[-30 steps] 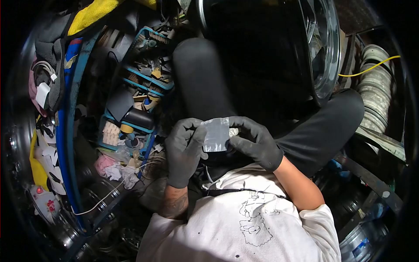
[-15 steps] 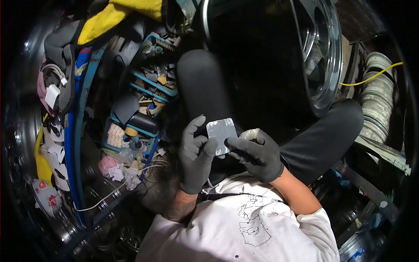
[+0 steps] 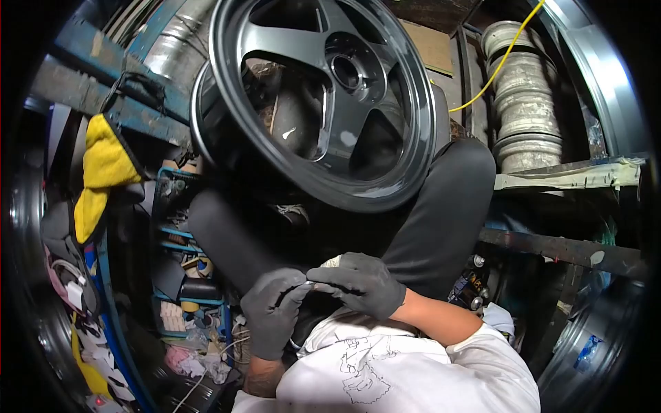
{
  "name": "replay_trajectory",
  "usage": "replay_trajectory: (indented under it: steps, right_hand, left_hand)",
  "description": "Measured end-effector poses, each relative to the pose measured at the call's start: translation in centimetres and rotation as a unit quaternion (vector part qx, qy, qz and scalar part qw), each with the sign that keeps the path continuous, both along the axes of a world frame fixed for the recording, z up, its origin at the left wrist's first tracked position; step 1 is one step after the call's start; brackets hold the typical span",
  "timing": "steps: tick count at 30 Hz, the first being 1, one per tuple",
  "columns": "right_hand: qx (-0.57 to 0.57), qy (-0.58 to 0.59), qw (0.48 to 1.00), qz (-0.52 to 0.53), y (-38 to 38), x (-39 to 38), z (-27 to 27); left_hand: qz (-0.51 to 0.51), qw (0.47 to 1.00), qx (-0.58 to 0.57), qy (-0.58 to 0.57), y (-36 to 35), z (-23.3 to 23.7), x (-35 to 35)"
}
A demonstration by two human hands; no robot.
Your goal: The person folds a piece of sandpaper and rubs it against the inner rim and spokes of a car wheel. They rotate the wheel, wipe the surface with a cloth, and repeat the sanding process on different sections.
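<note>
In dark gloves, my left hand [image 3: 274, 311] and my right hand [image 3: 361, 285] meet at the fingertips in front of my shirt. Both are closed in a pinch on a small silver square sheet, which is now almost wholly hidden by the fingers, with only a sliver between them. Behind my right hand's fingers a crumpled shiny foil piece [image 3: 332, 261] shows a little. Beyond my hands, a large dark grey alloy wheel [image 3: 348, 134] leans between my knees, with light grey smooth patches on its lower rim and spoke. Neither hand touches it.
Blue baskets [image 3: 196, 237] of small tools and scraps stand left of my knee. A yellow cloth [image 3: 107, 162] hangs at the upper left. Stacked bare metal rims [image 3: 525, 96] stand at the right behind a yellow cable [image 3: 492, 79]. A metal rail [image 3: 544, 251] runs at the right.
My view has tilted up and turned, bringing the wheel's face into sight. The silver sheet, earlier lying flat towards me, is now mostly covered as both hands close together on it.
</note>
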State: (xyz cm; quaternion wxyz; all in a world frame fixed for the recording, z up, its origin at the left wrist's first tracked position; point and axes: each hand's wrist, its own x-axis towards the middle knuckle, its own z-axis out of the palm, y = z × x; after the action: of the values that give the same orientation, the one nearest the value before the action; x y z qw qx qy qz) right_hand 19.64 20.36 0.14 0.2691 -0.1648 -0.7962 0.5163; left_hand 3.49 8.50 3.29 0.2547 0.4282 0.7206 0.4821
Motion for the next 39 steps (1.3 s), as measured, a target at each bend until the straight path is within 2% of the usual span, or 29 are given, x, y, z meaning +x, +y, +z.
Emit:
replay_trajectory:
  steps: [5, 7, 8, 11, 13, 15, 19, 22, 25, 27, 31, 32, 35, 36, 39]
  right_hand:
    - [-0.04, -0.006, 0.998, -0.046, 1.1, 1.6, -0.8]
    - [0.019, 0.003, 0.998, -0.052, 1.9, 2.1, -1.4]
    - [0.049, 0.008, 0.997, -0.053, 2.3, 2.3, -1.7]
    - [0.016, -0.049, 0.997, -0.053, 3.5, 2.4, -2.3]
    - [-0.013, -0.012, 0.997, -0.076, 3.8, 1.9, -2.7]
    - [-0.053, -0.004, 0.995, -0.083, 3.9, 1.6, -3.0]
    - [-0.062, -0.009, 0.995, -0.078, 4.1, 1.4, -3.5]
    - [-0.089, -0.03, 0.992, -0.083, 4.1, 1.5, -3.7]
    - [-0.12, -0.053, 0.987, -0.092, 4.0, 1.5, -3.7]
    - [-0.121, -0.062, 0.986, -0.096, 4.1, 1.4, -3.8]
    - [-0.256, -0.079, 0.961, -0.072, 4.3, 1.3, -3.8]
    - [-0.298, -0.072, 0.949, -0.071, 4.2, 1.2, -4.0]
    - [-0.38, -0.141, 0.913, -0.055, 4.1, 1.5, -4.6]
    - [-0.308, -0.148, 0.938, -0.057, 4.7, 1.3, -3.0]
    - [-0.26, -0.227, 0.937, -0.061, 4.6, 1.0, -2.9]
  left_hand:
    - [-0.024, 0.999, -0.041, -0.001, 2.5, -0.6, 1.4]
    - [-0.043, 0.998, -0.053, -0.018, 3.2, -1.0, 1.5]
    - [-0.044, 0.996, -0.055, -0.058, 3.4, -1.3, 1.4]
    - [-0.034, 0.987, -0.053, -0.147, 4.0, -2.4, 1.4]
    - [-0.016, 0.984, -0.046, -0.171, 4.7, -2.8, 1.7]
    - [-0.009, 0.987, -0.07, -0.147, 5.3, -2.8, 1.6]
    - [-0.02, 0.99, -0.092, -0.109, 5.5, -3.3, 1.1]
    - [-0.042, 0.993, -0.069, -0.083, 5.6, -4.0, 1.3]
    - [-0.039, 0.984, -0.104, -0.139, 5.8, -3.8, 1.3]
    - [-0.038, 0.985, -0.111, -0.128, 6.1, -3.6, 1.4]
    - [-0.067, 0.978, -0.152, -0.127, 5.6, -4.6, 0.6]
    - [-0.099, 0.984, -0.118, -0.088, 5.1, -5.4, 0.5]
    - [-0.062, 0.971, -0.103, -0.206, 5.4, -5.3, 0.5]
    - [-0.053, 0.966, -0.104, -0.233, 5.3, -5.2, 0.5]
    - [-0.032, 0.948, -0.101, -0.301, 5.0, -5.3, 0.7]
